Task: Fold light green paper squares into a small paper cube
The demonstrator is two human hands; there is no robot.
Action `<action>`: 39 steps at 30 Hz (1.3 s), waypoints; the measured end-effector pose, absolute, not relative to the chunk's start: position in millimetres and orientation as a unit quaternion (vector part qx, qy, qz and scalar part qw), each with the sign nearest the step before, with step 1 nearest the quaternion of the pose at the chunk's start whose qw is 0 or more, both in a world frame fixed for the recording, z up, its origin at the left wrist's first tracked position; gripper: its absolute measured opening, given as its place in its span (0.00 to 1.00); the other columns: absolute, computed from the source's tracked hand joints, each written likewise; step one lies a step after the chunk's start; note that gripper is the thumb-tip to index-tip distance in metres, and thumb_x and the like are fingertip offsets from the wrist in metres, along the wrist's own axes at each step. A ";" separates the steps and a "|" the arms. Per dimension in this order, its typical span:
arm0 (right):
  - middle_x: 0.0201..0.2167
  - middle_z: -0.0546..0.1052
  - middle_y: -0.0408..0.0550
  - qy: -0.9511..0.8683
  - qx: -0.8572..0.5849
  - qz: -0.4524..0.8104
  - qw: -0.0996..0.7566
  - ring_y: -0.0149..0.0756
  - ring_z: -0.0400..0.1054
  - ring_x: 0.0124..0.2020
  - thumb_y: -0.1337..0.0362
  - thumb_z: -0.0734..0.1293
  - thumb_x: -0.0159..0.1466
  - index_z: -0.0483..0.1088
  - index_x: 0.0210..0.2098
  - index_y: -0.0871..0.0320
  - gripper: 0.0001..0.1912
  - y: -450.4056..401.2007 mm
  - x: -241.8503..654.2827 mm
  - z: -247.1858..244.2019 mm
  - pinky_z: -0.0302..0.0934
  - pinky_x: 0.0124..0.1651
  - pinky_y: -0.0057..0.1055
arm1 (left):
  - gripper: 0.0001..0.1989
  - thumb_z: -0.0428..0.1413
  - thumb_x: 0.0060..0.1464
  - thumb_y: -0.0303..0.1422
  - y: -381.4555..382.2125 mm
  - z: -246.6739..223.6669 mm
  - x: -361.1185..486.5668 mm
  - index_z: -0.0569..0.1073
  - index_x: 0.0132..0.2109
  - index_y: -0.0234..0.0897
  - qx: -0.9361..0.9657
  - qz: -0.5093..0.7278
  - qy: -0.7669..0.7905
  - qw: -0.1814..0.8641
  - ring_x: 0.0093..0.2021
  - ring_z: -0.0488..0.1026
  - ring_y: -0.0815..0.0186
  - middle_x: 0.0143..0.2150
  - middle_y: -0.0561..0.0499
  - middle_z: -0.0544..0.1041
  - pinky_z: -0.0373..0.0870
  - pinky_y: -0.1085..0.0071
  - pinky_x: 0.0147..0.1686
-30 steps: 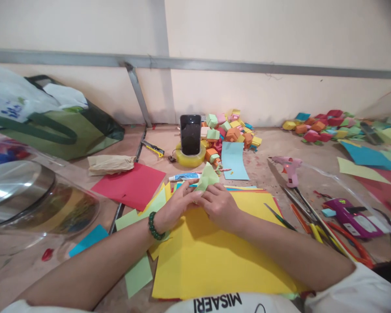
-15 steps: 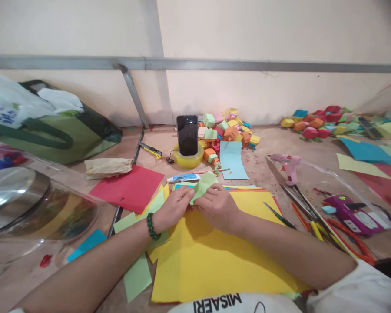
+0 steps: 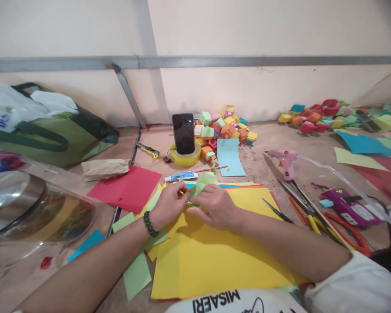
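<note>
Between my two hands is a light green piece of paper, partly folded and standing up from the fingers. My left hand, with a green bead bracelet at the wrist, pinches its left edge. On the other side, my right hand has its fingers curled round the paper, its thumb pointing left below. Both hands are just above a stack of large yellow sheets. A blue and white tube lies just beyond them. Part of the paper is hidden by my fingers.
A phone leans upright on a yellow tape roll. Behind are folded paper cubes. To the right lie a pink glue gun, scissors and a purple power strip. A red sheet lies left.
My left fingers have drawn into a pinch at the paper's edge. My right thumb has extended lower and leftward. The view has shifted slightly.
</note>
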State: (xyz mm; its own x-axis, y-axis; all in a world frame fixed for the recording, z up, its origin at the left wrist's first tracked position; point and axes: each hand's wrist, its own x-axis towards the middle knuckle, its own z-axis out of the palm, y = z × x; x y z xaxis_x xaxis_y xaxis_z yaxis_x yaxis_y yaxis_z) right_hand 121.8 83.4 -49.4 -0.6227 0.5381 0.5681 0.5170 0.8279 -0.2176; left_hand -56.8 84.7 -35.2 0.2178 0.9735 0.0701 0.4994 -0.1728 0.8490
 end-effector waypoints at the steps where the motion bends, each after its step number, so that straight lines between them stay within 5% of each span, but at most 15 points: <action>1: 0.34 0.78 0.49 -0.892 -0.301 0.034 0.336 0.37 0.69 0.35 0.65 0.63 0.62 0.71 0.37 0.57 0.06 87.1 126.2 -42.8 0.60 0.43 0.35 | 0.05 0.53 0.46 0.32 84.8 -35.4 -57.1 0.68 0.25 0.37 0.696 0.321 0.533 0.358 0.24 0.66 0.68 0.22 0.54 0.71 0.59 0.74 0.24; 4: 0.45 0.75 0.54 -0.864 -0.333 0.087 0.366 0.41 0.68 0.47 0.72 0.63 0.56 0.69 0.47 0.58 0.18 102.7 139.4 -25.5 0.61 0.49 0.39 | 0.04 0.52 0.46 0.30 83.7 -35.3 -57.0 0.68 0.26 0.37 0.712 0.298 0.538 0.339 0.23 0.66 0.68 0.23 0.54 0.71 0.58 0.73 0.24; 7: 0.49 0.74 0.52 -0.867 -0.354 0.181 0.299 0.42 0.67 0.50 0.74 0.64 0.51 0.68 0.52 0.56 0.28 118.6 147.5 -23.5 0.63 0.49 0.37 | 0.03 0.52 0.46 0.29 81.7 -35.1 -55.4 0.70 0.27 0.38 0.724 0.293 0.530 0.330 0.25 0.67 0.67 0.25 0.53 0.73 0.59 0.73 0.25; 13: 0.27 0.79 0.42 -0.803 -0.417 0.304 0.298 0.32 0.72 0.30 0.74 0.63 0.52 0.75 0.28 0.58 0.10 129.1 147.3 -40.8 0.63 0.33 0.26 | 0.11 0.56 0.45 0.36 75.6 -31.5 -52.8 0.69 0.38 0.39 0.702 0.300 0.556 0.329 0.25 0.66 0.68 0.32 0.52 0.73 0.60 0.71 0.26; 20: 0.27 0.79 0.42 -0.805 -0.395 0.272 0.350 0.32 0.72 0.29 0.76 0.61 0.48 0.73 0.27 0.57 0.13 117.5 141.4 -36.9 0.63 0.33 0.25 | 0.06 0.48 0.44 0.27 78.4 -33.2 -55.6 0.64 0.33 0.40 0.723 0.302 0.551 0.288 0.29 0.66 0.65 0.29 0.54 0.69 0.60 0.70 0.29; 31: 0.29 0.76 0.45 -0.826 -0.239 0.147 0.489 0.30 0.71 0.32 0.78 0.59 0.54 0.66 0.25 0.56 0.11 104.9 133.4 -26.6 0.66 0.36 0.26 | 0.05 0.53 0.46 0.25 72.5 -34.1 -57.6 0.70 0.27 0.41 0.732 0.457 0.462 0.205 0.40 0.72 0.60 0.35 0.48 0.75 0.67 0.63 0.44; 39: 0.31 0.75 0.44 -0.849 -0.218 0.107 0.470 0.31 0.69 0.30 0.80 0.57 0.50 0.65 0.44 0.54 0.25 91.0 128.5 -25.6 0.67 0.36 0.30 | 0.07 0.51 0.42 0.22 68.6 -37.6 -53.7 0.68 0.29 0.39 0.745 0.463 0.423 0.226 0.44 0.76 0.60 0.43 0.48 0.80 0.71 0.64 0.45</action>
